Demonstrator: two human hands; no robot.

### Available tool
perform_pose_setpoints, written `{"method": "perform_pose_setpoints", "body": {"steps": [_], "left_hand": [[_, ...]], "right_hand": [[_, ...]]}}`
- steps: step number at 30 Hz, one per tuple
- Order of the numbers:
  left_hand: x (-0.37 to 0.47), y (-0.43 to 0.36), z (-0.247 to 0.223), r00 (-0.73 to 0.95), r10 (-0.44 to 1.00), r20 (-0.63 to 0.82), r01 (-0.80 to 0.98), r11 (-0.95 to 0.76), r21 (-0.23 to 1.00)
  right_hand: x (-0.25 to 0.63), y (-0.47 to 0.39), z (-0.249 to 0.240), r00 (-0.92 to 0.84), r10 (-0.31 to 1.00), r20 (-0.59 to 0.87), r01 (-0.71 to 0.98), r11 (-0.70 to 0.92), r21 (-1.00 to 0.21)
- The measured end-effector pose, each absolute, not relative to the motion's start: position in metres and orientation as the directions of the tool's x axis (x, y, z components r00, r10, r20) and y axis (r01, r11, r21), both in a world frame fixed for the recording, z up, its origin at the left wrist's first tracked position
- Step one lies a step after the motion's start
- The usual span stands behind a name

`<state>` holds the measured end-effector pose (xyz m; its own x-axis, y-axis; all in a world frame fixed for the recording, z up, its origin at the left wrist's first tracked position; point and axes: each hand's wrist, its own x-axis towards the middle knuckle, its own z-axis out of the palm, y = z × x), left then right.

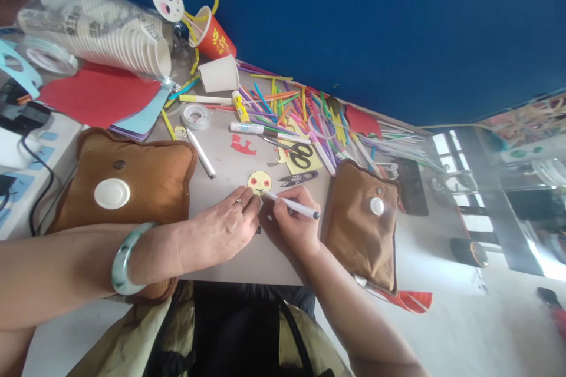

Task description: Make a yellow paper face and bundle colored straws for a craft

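Observation:
A small round yellow paper face (259,181), with pinkish-red eyes and a dark mouth line, lies on the table in front of me. My left hand (232,218), fingers together, holds its lower left edge down; the thumb is hidden. In my right hand (295,221) a white marker pen (297,206) is gripped, its tip at the mouth of the face. A black pen cap (258,230) seems to show beside the left fingers. Just beyond lie thread snips (298,178), black-handled scissors (301,154) on yellow paper, and red paper scraps (243,144).
Brown cushion-like pads (145,156) (360,235) flank my hands. Behind are a tape roll (195,116), another white marker (201,154), a glue stick (240,106), many coloured pipe cleaners (283,97), a white paper cup (219,74) and a red cup (216,38) with a rabbit face.

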<state>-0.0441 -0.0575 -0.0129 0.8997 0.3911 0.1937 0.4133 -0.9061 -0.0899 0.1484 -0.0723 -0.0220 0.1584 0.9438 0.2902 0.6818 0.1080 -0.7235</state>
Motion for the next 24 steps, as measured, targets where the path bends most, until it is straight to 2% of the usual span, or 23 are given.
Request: {"method": "perform_pose_setpoints", "body": {"steps": [15, 24], "left_hand": [[-0.0433, -0.0556, -0.0113, 0.908, 0.384, 0.168, 0.404, -0.909, -0.103], [-0.0440, -0.0569, -0.0160, 0.904, 0.386, 0.185, 0.405, -0.911, -0.079]], "right_hand": [[0.1481, -0.0722, -0.0203, 0.195, 0.926, 0.324, 0.665, 0.119, -0.738], [0.1486, -0.0730, -0.0235, 0.152, 0.946, 0.287, 0.679, 0.111, -0.725]]}}
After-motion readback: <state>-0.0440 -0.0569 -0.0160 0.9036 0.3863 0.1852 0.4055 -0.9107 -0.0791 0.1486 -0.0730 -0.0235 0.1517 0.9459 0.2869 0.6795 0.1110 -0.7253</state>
